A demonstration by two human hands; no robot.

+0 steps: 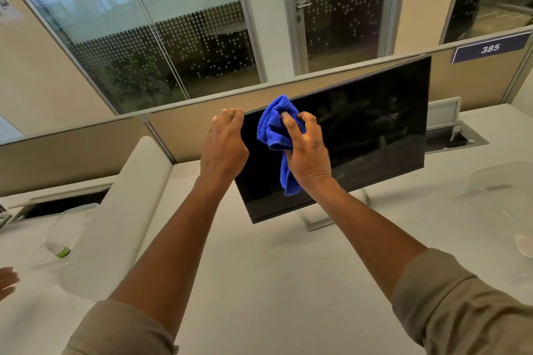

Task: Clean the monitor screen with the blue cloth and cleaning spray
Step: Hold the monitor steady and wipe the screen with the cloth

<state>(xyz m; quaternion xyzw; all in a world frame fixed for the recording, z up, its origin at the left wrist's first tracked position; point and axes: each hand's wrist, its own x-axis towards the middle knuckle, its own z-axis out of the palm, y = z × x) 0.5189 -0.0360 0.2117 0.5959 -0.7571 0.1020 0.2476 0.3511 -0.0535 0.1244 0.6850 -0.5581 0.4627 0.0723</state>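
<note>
Monitor (pixel 360 135) stands on the surface (pixel 259 282), screen dark and tilted. We curl our left hand (pixel 223 144) round its upper left corner — likely to steady it. Just right, our right hand (pixel 307 150) presses the bunched cloth (pixel 274 127) against the glass, fingers gripping it — wiping begins near that corner.

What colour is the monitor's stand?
Silvery white: the stand shows below the dark monitor, seen in the head view.
</note>
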